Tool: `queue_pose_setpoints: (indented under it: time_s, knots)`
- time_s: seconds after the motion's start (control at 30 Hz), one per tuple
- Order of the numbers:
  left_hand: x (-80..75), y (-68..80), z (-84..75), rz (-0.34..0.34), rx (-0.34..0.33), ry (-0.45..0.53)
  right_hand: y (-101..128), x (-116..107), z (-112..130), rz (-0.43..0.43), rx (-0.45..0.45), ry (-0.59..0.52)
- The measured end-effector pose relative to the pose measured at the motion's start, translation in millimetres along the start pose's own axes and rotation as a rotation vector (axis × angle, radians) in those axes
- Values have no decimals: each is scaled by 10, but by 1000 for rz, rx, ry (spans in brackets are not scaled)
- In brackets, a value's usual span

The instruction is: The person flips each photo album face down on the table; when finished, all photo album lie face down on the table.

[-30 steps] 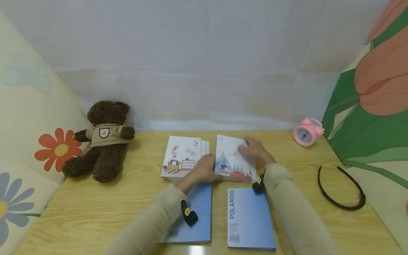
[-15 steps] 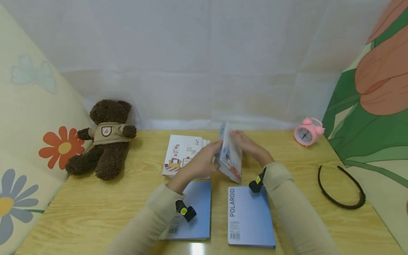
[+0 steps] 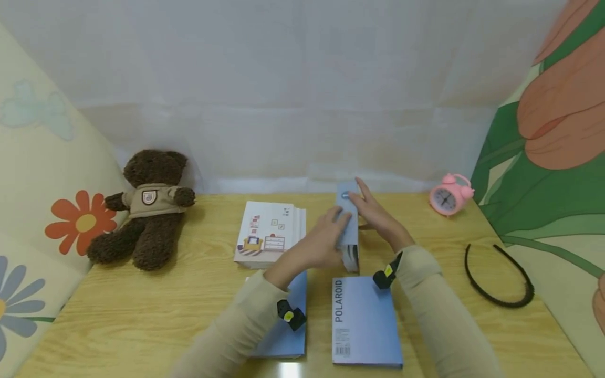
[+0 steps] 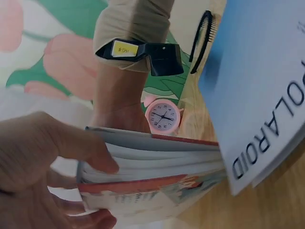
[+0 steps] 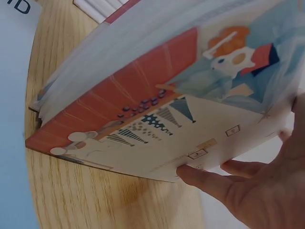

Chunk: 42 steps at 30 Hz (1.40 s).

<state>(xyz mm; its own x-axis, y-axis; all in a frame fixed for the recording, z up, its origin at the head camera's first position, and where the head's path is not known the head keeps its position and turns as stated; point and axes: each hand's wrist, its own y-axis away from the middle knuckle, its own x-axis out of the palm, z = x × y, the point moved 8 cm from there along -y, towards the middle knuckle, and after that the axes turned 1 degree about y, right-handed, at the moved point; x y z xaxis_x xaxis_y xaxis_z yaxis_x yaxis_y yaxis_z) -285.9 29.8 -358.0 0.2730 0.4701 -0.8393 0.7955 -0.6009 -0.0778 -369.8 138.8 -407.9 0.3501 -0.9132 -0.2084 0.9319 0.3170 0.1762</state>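
Observation:
A photo album point(image 3: 348, 223) with an illustrated cover stands on edge on the table, its pale blue spine facing up. My left hand point(image 3: 323, 242) grips it from the left. In the left wrist view the thumb point(image 4: 100, 155) presses on its page edges, and the other fingers lie against a cover. My right hand point(image 3: 378, 215) is on the album's right side, thumb at the spine near the far end. The right wrist view shows its fairly straight fingers point(image 5: 205, 181) touching the illustrated cover point(image 5: 167, 129).
White illustrated albums point(image 3: 267, 231) lie to the left. Two blue albums are nearer, one marked POLAROID point(image 3: 366, 323), the other point(image 3: 283, 336) partly under my left arm. A teddy bear point(image 3: 151, 210), pink alarm clock point(image 3: 449, 195) and black headband point(image 3: 506, 302) lie farther out.
The illustrated album lay flat with its cover up; it has been tipped up onto its edge, and its spine now faces up. Both hands have shifted along with it.

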Motion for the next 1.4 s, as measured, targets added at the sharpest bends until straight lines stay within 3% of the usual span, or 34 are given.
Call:
queue_pose_setpoints:
  time_s: [0.1,0.2,0.37,0.5,0.67,0.83,1.03,1.2,1.27,1.4]
  knots:
    - [24,-10,115,-58,42,208,-19,-14,20,-20,-20,0]
    - [131,4,233,-64,46,334,-12,-8,3,-39,-9,-1]
    - [326,17,396,-14,-42,384,-5,1,-36,-62,-1,11]
    - [490,-1,469,24,-68,409,4,-1,-68,-68,-6,9]
    - [518,-16,475,64,-110,393,35,-53,-106,-66,-8,-34]
    - [459,-62,470,77,-153,322,87,-211,-86,-143,-25,9]
    - [482,-76,590,66,-262,209,108,-291,-155,-213,21,280]
    - [550,-93,558,115,-268,-117,200,-280,-374,-153,158,524]
    - [566,-105,508,139,-255,-231,222,-283,-439,-131,184,570]
    - [561,-134,440,160,-246,-316,221,-309,-476,-120,190,585]
